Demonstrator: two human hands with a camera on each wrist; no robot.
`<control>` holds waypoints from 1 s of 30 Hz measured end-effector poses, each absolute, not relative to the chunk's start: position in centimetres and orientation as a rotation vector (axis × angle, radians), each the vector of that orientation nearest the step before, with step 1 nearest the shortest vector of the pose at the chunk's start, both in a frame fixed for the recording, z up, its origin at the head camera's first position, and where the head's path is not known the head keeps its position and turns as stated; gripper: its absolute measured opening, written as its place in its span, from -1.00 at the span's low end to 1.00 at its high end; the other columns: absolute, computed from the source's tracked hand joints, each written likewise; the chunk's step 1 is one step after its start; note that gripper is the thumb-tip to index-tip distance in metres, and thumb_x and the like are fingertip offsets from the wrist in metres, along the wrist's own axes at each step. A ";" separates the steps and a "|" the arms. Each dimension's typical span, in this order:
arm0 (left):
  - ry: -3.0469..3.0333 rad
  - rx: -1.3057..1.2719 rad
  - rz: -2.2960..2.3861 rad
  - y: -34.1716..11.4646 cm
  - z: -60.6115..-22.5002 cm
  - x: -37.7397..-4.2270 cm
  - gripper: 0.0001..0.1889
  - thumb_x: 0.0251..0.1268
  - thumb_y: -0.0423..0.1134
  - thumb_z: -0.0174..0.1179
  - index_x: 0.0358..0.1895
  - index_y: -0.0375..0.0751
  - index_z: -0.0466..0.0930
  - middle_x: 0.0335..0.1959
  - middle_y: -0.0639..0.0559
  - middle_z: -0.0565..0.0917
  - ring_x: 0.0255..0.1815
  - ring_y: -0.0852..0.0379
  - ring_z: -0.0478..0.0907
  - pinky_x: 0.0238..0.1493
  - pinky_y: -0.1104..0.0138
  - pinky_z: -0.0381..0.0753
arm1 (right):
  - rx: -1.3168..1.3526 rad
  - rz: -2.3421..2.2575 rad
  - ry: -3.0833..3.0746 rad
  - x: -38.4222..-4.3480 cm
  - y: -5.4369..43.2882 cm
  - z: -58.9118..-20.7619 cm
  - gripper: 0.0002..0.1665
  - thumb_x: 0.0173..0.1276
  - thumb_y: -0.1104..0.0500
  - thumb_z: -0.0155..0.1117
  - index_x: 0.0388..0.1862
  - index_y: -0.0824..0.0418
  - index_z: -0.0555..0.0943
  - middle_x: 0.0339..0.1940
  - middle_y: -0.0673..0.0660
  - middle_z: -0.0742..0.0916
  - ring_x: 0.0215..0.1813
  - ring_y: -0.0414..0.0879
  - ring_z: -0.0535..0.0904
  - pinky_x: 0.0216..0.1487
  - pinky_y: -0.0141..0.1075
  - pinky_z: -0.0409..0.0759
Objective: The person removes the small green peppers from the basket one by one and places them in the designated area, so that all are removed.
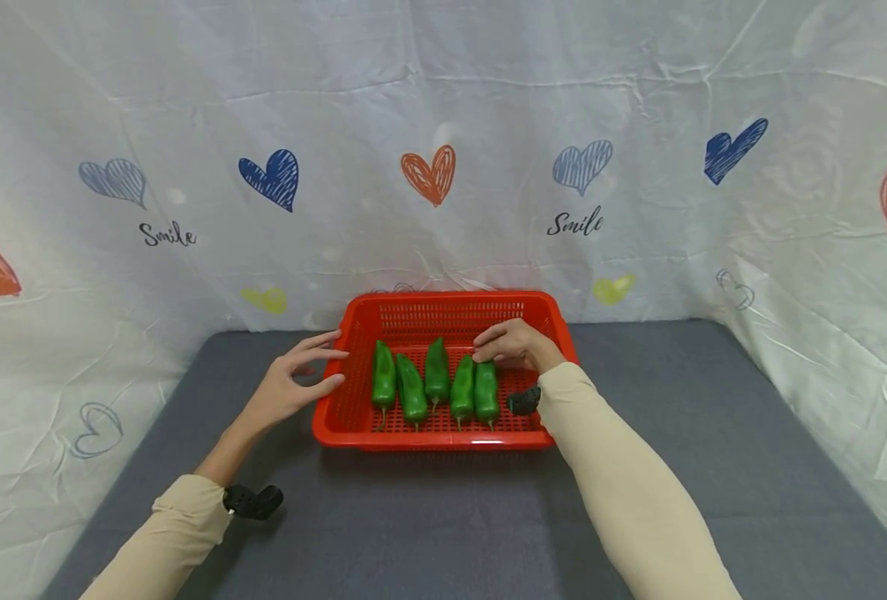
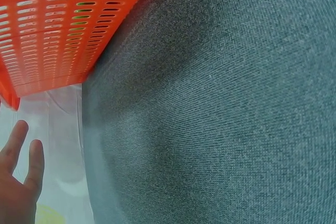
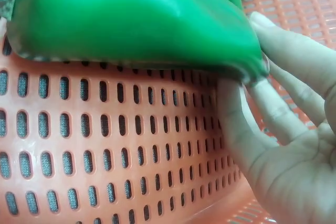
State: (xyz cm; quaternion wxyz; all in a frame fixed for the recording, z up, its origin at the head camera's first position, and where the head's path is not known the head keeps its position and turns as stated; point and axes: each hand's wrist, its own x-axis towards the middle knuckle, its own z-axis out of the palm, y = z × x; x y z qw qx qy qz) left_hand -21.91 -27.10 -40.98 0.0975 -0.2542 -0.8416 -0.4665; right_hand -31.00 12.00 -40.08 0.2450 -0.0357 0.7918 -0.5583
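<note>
Several long green peppers lie side by side in a red plastic basket (image 1: pixel 443 444), stems toward the near side. My right hand (image 1: pixel 514 343) is inside the basket, its thumb and fingers pinching the tip of the rightmost green pepper (image 1: pixel 486 392). Seen from the right wrist, that pepper (image 3: pixel 131 19) fills the top, with the fingertips (image 3: pixel 257 90) around its narrow end. On the left, my left hand (image 1: pixel 293 379) is spread beside the basket's left rim, fingers and thumb apart and holding nothing. Part of this hand (image 2: pixel 18 177) shows at the left wrist view's lower left.
The basket stands on a grey cloth-covered table (image 1: pixel 428 525) near its back edge. Behind it hangs a white sheet (image 1: pixel 503 125) printed with hearts and writing. Slotted basket walls (image 2: pixel 52 40) rise above the cloth.
</note>
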 end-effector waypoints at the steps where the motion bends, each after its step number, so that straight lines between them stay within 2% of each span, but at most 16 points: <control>1: -2.489 -0.754 -1.381 -27.1 -41.0 -21.9 -0.62 0.30 -0.38 0.39 0.18 -0.17 0.70 0.45 -0.08 0.41 0.43 -0.13 0.29 0.03 -0.33 0.40 | -0.095 -1.524 2.154 -31.0 12.0 -40.0 -0.51 0.32 0.31 0.47 0.21 0.41 0.63 0.10 0.23 0.69 0.15 0.13 0.59 0.20 -0.04 0.54; 7: -2.490 -0.763 -1.382 -27.1 -41.0 -22.0 -0.62 0.31 -0.39 0.38 0.19 -0.18 0.69 0.46 -0.09 0.39 0.43 -0.14 0.29 0.03 -0.33 0.41 | -0.066 -1.527 2.127 -31.1 11.7 -39.9 -0.50 0.30 0.32 0.49 0.20 0.44 0.62 0.14 0.26 0.64 0.10 0.12 0.62 0.11 -0.08 0.61; 15: -2.500 -0.751 -1.372 -27.1 -41.0 -22.0 -0.62 0.32 -0.38 0.38 0.19 -0.19 0.69 0.46 -0.08 0.39 0.42 -0.13 0.29 0.04 -0.34 0.42 | -0.069 -1.478 2.107 -31.0 11.8 -39.6 -0.49 0.30 0.30 0.50 0.20 0.45 0.61 -0.04 0.26 0.71 -0.13 0.11 0.73 -0.03 -0.07 0.68; 21: -2.494 -0.763 -1.376 -27.1 -41.1 -22.1 -0.61 0.32 -0.40 0.37 0.21 -0.17 0.68 0.47 -0.07 0.38 0.43 -0.12 0.28 0.01 -0.32 0.45 | -0.092 -1.498 2.120 -31.1 11.7 -39.1 -0.52 0.31 0.31 0.49 0.17 0.45 0.62 -0.05 0.26 0.73 -0.14 0.10 0.74 -0.02 -0.08 0.67; 30: -2.491 -0.754 -1.392 -27.1 -41.4 -22.1 -0.62 0.33 -0.41 0.35 0.21 -0.18 0.67 0.47 -0.07 0.37 0.39 -0.10 0.31 0.00 -0.32 0.47 | -0.140 -1.594 2.141 -31.1 12.0 -37.6 -0.46 0.26 0.33 0.52 0.19 0.46 0.60 -0.09 0.26 0.74 -0.13 0.07 0.74 0.07 -0.01 0.63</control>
